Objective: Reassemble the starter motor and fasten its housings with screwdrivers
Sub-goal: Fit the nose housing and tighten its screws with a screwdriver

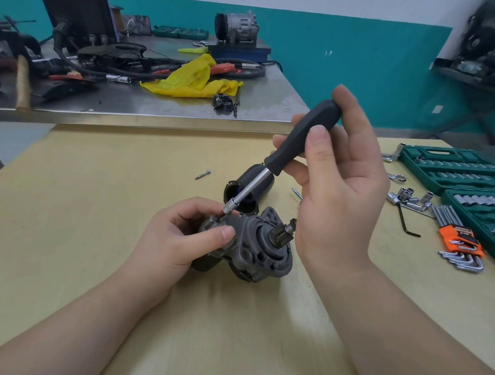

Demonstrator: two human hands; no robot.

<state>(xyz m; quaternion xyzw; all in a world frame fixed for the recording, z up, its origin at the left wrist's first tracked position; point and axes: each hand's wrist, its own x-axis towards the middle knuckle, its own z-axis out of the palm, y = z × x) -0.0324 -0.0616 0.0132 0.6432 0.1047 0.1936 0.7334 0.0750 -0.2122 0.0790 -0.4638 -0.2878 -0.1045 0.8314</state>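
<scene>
Mid-desk, her left hand gripped the starter motor while the right hand pinched the screwdriver; held so tilted, its tip might slip off the screw

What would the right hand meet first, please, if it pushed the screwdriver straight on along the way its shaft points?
Most likely the starter motor: the screwdriver in the right hand slants down-left, its tip already at the housing's top edge, beside the fingers of the left hand. Exact contact is unclear.
</scene>
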